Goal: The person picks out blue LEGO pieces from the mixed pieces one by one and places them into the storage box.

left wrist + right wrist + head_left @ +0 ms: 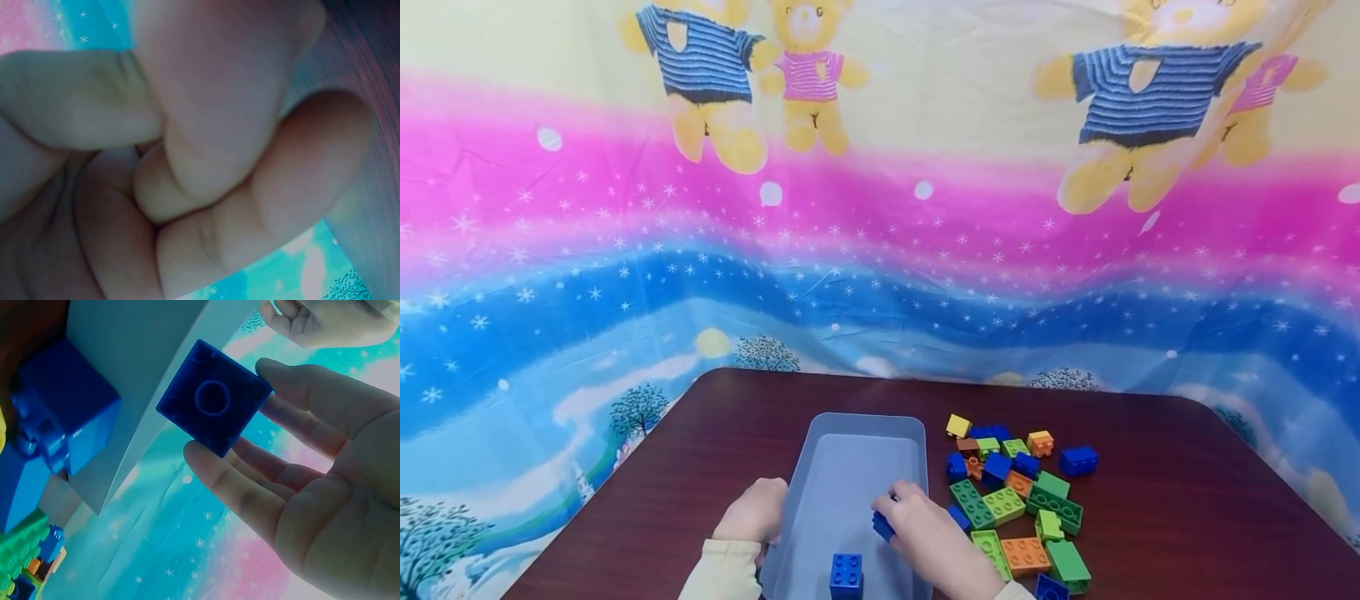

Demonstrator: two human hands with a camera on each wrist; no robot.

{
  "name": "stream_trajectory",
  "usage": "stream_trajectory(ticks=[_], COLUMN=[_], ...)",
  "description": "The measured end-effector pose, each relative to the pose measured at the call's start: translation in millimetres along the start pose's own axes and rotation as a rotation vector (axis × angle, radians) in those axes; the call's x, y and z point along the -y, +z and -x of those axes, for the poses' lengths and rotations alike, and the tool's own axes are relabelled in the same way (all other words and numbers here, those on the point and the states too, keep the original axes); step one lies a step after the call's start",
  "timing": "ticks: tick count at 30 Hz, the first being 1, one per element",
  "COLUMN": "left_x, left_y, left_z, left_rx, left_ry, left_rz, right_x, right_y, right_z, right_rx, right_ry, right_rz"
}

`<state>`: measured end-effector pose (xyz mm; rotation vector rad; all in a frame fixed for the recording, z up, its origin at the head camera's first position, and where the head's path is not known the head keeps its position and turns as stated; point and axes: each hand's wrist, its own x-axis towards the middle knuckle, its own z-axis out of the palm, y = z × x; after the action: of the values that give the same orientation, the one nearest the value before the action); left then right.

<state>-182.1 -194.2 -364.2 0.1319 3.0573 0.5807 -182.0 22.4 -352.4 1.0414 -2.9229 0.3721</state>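
Observation:
My right hand (921, 529) is over the right half of the grey tray (861, 454). Between thumb and fingertips it pinches a square blue building brick (178, 403), whose hollow underside with a round tube faces the right wrist camera. Another blue brick (846, 575), studs up, stands inside the tray near its front end. At the tray's left rim is my left hand (754, 515), fingers curled and holding nothing visible. Its own fingers (212, 125) fill most of the left wrist view.
Right of the tray, loose bricks lie spread out: green ones (972, 504), orange ones (1024, 555), a yellow one (958, 426) and several blue ones (1078, 461). They rest on a dark red-brown table (1187, 500). A printed curtain (880, 250) hangs behind the far edge.

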Motion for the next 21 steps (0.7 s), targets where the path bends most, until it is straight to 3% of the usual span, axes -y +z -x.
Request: stream_trajectory(ticks=[11,21], left_x=[0.4,0.4], left_y=[0.9,2.1], left_z=[-1.3,-0.1], left_rx=[-0.011,-0.008], left_ry=[0.027,0.011], left_rz=[-0.025,-0.01], right_x=[6.2,9.0], right_y=[4.9,17.0], right_z=[-2.4,-5.3], right_rx=[0.067,-0.006], right_ry=[-0.004,-0.109], right_rz=[-0.024,0.07])
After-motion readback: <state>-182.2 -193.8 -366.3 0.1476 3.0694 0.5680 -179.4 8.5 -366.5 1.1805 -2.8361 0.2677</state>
